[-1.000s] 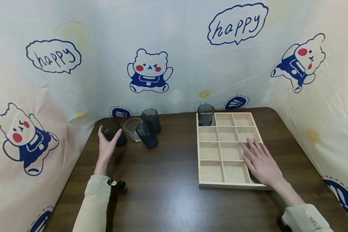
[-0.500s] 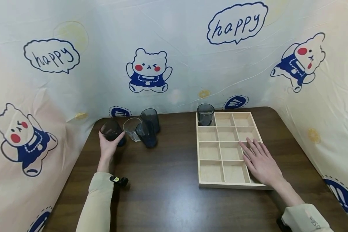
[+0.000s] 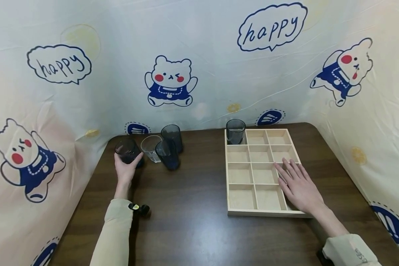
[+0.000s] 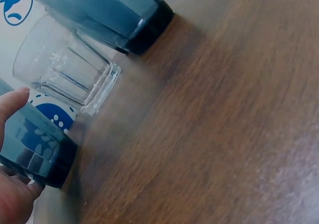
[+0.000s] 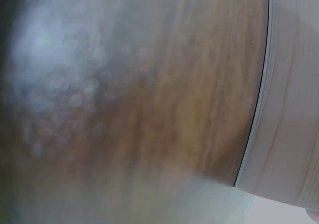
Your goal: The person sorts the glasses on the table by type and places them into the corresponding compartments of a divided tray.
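Note:
At the table's far left, my left hand (image 3: 125, 173) grips a dark blue glass (image 3: 127, 150), thumb on its right side and fingers round its left. The left wrist view shows that glass (image 4: 42, 147) between thumb and fingers, its base against the tabletop. Just right of it stands a clear glass (image 3: 150, 147), with two more dark blue glasses, one nearer (image 3: 167, 155) and one behind (image 3: 173, 135). My right hand (image 3: 300, 186) lies with straight fingers across the right side of a divided wooden box (image 3: 261, 213). Another dark glass (image 3: 235, 132) stands in the box's far left compartment.
The brown wooden table (image 3: 186, 207) reaches back to a printed cloth (image 3: 212, 66) that hangs behind it and at both sides. In the right wrist view, the box's outer wall (image 5: 284, 104) rests on the tabletop.
My left forearm has shifted slightly right, and the thumb has moved a little right along the dark glass. The right hand, the box and the other glasses stay in place.

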Available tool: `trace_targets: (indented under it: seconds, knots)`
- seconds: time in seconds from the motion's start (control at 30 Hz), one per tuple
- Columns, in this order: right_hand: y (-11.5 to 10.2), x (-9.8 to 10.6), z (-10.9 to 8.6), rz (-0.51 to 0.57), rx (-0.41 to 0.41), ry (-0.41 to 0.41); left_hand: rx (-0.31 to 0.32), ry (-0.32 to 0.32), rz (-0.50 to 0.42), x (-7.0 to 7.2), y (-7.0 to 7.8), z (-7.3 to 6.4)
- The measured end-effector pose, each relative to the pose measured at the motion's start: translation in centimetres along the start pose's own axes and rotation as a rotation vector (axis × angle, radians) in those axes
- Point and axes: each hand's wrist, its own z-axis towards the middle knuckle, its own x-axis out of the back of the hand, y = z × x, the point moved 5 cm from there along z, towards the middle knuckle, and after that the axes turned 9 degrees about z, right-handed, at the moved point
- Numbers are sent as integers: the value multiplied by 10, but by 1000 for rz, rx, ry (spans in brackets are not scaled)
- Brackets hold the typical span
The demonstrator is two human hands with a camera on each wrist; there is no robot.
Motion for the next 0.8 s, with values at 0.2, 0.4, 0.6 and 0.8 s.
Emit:
trace_targets:
  seconds: [0.2,0.4,0.6,0.8]
  knots:
    - [0,0,1,0,-3,-7,-8,37,-2,0,2,-4]
    - [-2,1,1,-1,-4,-12,-34,102,-69,4,1,-9]
    - [-1,0,1,10,-1,-9,-6,102,-58,11,-1,-17]
    - [0,-1,1,1,17,5,-27,90,-35,15,18,-33]
